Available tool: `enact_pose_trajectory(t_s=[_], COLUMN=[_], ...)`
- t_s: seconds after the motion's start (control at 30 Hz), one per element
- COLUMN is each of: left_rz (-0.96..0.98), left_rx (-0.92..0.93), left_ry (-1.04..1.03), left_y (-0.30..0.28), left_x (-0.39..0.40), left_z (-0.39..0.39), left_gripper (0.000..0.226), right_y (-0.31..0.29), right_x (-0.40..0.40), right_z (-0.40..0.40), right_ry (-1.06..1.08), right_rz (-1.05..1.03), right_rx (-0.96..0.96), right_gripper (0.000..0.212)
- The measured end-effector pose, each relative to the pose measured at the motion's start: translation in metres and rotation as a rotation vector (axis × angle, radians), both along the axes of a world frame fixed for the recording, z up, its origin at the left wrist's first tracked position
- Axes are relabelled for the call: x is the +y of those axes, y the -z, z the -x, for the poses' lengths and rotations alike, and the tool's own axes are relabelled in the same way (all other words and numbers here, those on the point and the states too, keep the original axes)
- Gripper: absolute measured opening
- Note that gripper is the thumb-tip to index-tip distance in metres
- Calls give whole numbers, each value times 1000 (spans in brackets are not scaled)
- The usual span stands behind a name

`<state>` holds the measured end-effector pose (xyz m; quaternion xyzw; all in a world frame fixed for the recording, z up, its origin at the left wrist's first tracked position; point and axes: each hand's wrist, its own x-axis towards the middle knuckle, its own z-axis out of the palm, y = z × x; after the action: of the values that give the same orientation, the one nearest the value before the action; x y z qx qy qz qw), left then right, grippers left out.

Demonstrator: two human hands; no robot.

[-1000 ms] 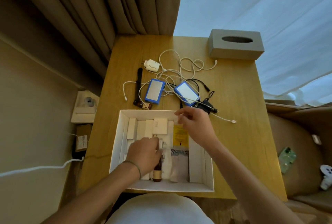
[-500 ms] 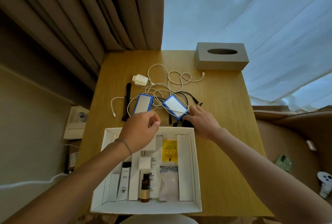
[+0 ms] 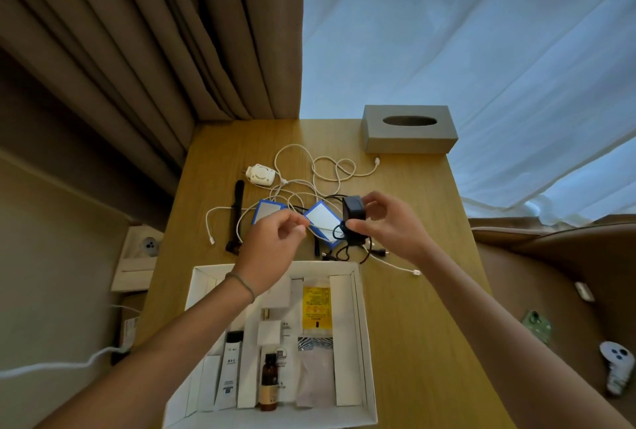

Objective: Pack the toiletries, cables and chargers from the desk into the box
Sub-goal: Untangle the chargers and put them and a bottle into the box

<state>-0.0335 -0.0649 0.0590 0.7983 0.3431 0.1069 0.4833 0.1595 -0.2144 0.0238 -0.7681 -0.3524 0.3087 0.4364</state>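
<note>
Fingers (image 3: 373, 203) of the right hand (image 3: 389, 225) curled round a black charger (image 3: 353, 209), holding it raised above the desk (image 3: 426, 308), its black cord (image 3: 347, 249) trailing down to the wood. The left hand (image 3: 272, 246) pinched a thin white cable (image 3: 323, 228) between thumb and forefinger, the line running toward the charger.

Nearer the person sat the white box (image 3: 359, 342), open, with toiletries laid in rows: a brown bottle (image 3: 268, 382), a white tube with a black cap (image 3: 231, 365), a yellow sachet (image 3: 316, 306), a clear pouch (image 3: 315, 377), a small white square packet (image 3: 269, 333) and several long white packets. No cable or charger lay inside it.

On the wooden desk beyond the box were two blue-edged rectangular items (image 3: 266, 211), a white plug adapter (image 3: 260, 174), a looped white cord (image 3: 332, 168), and a black strap-like object (image 3: 237, 215). A grey tissue box (image 3: 409, 129) stood at the far right corner. Brown curtains (image 3: 155, 32) hung at the left, a sheer white curtain (image 3: 464, 32) at the right. A wall socket (image 3: 149, 244) sat left of the desk.
</note>
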Motion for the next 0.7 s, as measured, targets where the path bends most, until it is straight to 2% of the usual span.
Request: enact_pose_trajectory(t_s=[0.07,0.2,0.3,0.37,0.43,0.47,0.53,0.63,0.7], left_rz=[110,323,467,615,795,857,867,662,576], left_rx=[-58,-273,-372,-406,-477,-506,-513,-397,-288], left_ry=[-4,58,78,3,-102,-148,-229,-364,-384], left_y=[-11,-46,-67,-74,-77,-78,-80,-83,-83], left_x=[-4,-14,-20,-21,-18,-14,-5,11,22], left_z=[-7,-22,-27,-27,-25,-23,-17,-7,0], left_gripper=[19,30,41,51,54,54,50,34,51], right_y=[-29,-78,-101,-108,-113,-113,-111,-100,-94], right_x=[2,13,26,36,44,47,49,47,48], right_z=[7,25,41,55,70,74,80,85,89], right_ry=[50,81,149,185,166,143,60,-76,-140], right_rz=[-157,-283,-299,-304,-315,-328,-318,-146,-135], right_rx=[164,235,106,-37,-86,-30,206,369,467], right_gripper=[33,27,19,11,17,23,28,35,34])
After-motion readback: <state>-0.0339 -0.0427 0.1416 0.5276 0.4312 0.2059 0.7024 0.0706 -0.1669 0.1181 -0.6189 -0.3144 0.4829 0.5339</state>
